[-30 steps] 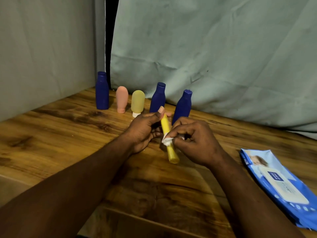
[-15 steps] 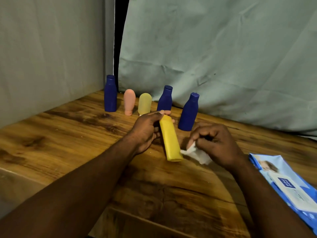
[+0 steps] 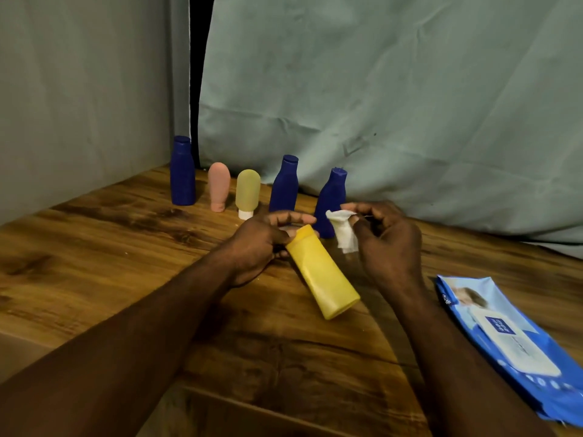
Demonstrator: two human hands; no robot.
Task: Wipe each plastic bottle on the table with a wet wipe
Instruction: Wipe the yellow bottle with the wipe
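Now yellow bottle point(image 3: 321, 275) in left hand point(image 3: 255, 247), wipe point(image 3: 344, 231) in right hand point(image 3: 388, 244)

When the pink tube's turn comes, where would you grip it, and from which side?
Probably round the pink tube at its broad middle, coming from the front and above: it stands on its narrow cap end, so a low grip might tip it, and the tall blue bottle and yellow-green tube flank it.

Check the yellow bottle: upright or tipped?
Tipped. The left hand grips one end of the yellow bottle, which slants down toward the camera.
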